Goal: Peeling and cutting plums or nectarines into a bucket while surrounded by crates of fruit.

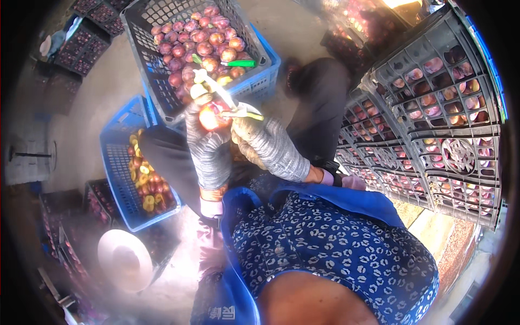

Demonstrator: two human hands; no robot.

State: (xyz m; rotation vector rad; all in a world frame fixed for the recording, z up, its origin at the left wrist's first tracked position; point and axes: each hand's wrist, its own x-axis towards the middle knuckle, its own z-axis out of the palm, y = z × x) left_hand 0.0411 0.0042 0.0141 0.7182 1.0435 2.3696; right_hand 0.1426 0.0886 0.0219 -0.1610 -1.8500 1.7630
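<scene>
My left hand (205,149), in a grey knit glove, is closed around a red plum (212,115) held up in front of the crate. My right hand (268,143), gloved too, grips a plier-like hand tool (246,111) with pale arms and a yellow-green edge. The tool's jaw end lies against the plum; whether it cuts into the fruit I cannot tell. Just beyond my hands, whole plums (203,40) fill much of a dark grey crate (135,40). A green-handled implement (238,63) lies on those plums.
The grey crate rests on a blue crate (265,81). To the left, another blue crate (116,162) holds cut plums with yellow flesh (146,179). Stacked black crates of plums (433,119) rise close on my right. A pale round hat-like object (124,260) is at lower left.
</scene>
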